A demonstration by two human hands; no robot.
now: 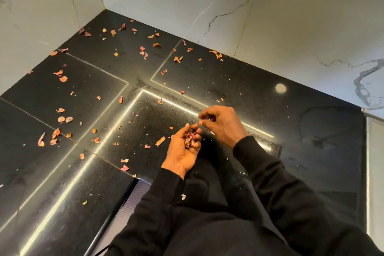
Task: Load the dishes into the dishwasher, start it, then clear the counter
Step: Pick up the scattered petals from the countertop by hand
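while left hand (182,151) cups petals (189,139), right hand (223,123) pinches a scrap (209,119).

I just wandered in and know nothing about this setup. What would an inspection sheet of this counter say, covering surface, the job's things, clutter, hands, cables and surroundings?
Surface: glossy black counter, wrapping a corner, reflecting light strips.
Job's things: dried petals scattered widely, thickest at the left and back; no dishes or dishwasher in view.
Clutter: pale specks among the petals; one stray petal on the dark clothing.
Hands: left hand cupped palm up, holding gathered petals; right hand pinches a small piece.
Cables: nothing seen.
Surroundings: white marble walls with grey veins on two sides.
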